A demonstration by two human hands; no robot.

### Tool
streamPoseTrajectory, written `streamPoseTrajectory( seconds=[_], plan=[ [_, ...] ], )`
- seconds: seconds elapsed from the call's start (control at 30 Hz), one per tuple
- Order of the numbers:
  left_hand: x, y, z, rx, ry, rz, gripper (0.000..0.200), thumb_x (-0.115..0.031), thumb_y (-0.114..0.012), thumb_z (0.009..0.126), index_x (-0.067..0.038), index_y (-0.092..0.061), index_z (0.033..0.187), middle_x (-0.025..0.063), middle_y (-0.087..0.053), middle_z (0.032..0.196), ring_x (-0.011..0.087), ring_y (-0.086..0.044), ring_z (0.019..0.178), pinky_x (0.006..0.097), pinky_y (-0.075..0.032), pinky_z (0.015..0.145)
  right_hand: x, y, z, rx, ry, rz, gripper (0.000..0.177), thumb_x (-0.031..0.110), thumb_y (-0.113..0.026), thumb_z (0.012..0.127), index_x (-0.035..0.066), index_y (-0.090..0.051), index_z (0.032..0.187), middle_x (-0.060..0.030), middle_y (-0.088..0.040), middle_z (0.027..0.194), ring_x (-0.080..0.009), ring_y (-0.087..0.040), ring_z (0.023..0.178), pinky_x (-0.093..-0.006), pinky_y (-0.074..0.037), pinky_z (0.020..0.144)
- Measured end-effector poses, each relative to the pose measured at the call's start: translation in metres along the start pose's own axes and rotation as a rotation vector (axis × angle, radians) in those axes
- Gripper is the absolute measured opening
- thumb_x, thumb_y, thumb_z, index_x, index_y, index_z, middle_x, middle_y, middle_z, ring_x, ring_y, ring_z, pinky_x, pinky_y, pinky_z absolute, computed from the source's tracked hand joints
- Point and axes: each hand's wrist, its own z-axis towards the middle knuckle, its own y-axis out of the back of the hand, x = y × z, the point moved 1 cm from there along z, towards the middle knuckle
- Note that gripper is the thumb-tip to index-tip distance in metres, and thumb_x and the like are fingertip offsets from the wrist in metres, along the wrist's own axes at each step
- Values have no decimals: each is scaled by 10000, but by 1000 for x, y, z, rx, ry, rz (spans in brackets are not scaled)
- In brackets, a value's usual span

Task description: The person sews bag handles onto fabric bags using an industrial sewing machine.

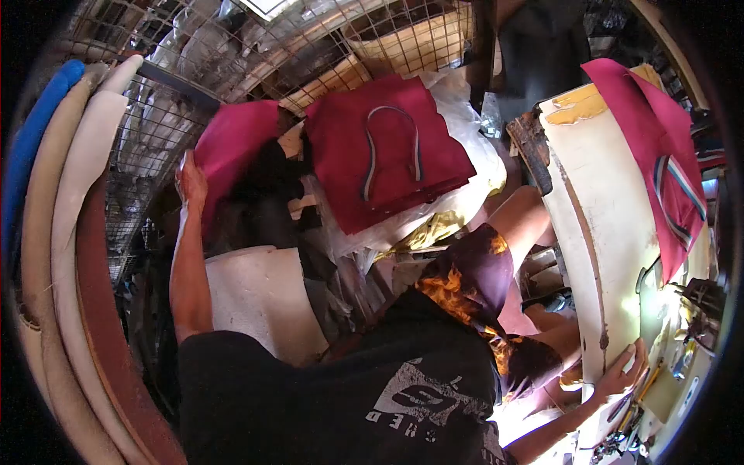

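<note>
Black shirt [294,387] bore pale letters [391,422], upside down to view, apparently "SHED", beneath pale print [422,395]; further lettering near hem [490,446] stayed unreadable.

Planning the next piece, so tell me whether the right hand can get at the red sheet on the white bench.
Probably yes: the right hand is at the white bench that bears the red sheet, and nothing bulky seems to block the stretch between them.

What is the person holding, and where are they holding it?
The left hand holds a pinkish-red sheet by its left edge. The right hand seems to rest on the white tabletop, holding nothing I can make out.
</note>
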Motion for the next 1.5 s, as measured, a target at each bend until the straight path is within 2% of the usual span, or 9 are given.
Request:
streamPoseTrajectory(
  seconds=[0.17,0.37,0.5,0.57,0.7,0.8,1.0,1.23,1.5],
  plan=[
    [-177,173,33,-104,-514,-216,478,121,-443,816,-47,-608,1232,274,-656,1085,486,-595,1055,503,-488,897,-2,-7,-1,-47,-28,50,243,138,-599,984,-5,-697,1154,-171,-678,1158,-343,-635,1082,-456,-496,957],
    [-288,319,37,-53,-583,-804,428,132,-404,814,40,-617,1174,82,-684,1073,149,-627,1031,277,-451,985,20,4,4,-51,19,-28,252,91,-609,944,5,-674,1173,-193,-665,1160,-345,-624,1092,-446,-493,970],
    [-331,388,58,199,-697,-1275,321,-75,-471,994,5,-632,1260,73,-658,1220,170,-609,1142,298,-432,1048,113,45,12,-232,-26,74,408,47,-726,825,30,-643,1223,-195,-593,1261,-376,-610,1095,-460,-498,960],
    [-356,403,86,-173,-597,-1379,356,-167,-495,1032,-13,-593,1337,84,-639,1290,181,-608,1176,321,-435,1064,154,68,13,-289,84,252,483,42,-776,770,55,-644,1235,-193,-573,1250,-388,-605,1086,-475,-516,916],
    [-476,435,111,349,-676,-1779,385,-162,-585,994,-23,-564,1352,87,-650,1276,163,-634,1112,318,-508,954,203,109,39,-478,414,269,501,105,-802,763,89,-651,1240,-173,-569,1230,-366,-599,1076,-471,-525,856],
    [-592,384,179,862,-940,-1832,303,-158,-655,967,-31,-627,1241,86,-695,1162,151,-682,1007,312,-543,908,209,110,65,-387,362,184,530,161,-783,804,100,-629,1307,-181,-554,1315,-371,-577,1168,-473,-492,922],
    [-754,183,85,679,-921,-1136,576,-256,-621,984,50,-438,1437,218,-561,1396,318,-553,1277,376,-427,1088,172,27,77,-6,154,173,600,282,-737,864,81,-537,1393,-171,-484,1397,-385,-433,1348,-521,-382,1071],
    [-691,97,-34,193,-1315,-845,504,-221,-635,961,-25,-516,1410,175,-458,1503,349,-349,1460,444,-311,1196,138,-1,36,218,93,73,634,356,-753,835,47,-576,1360,-179,-520,1427,-397,-430,1373,-525,-337,1129],
    [-613,104,-93,203,-1505,-733,487,-291,-548,1018,-92,-491,1460,86,-377,1591,286,-295,1499,487,-179,1240,130,13,25,271,-13,-16,731,395,-749,833,17,-516,1414,-187,-465,1492,-402,-392,1404,-553,-290,1154]
  ],
)
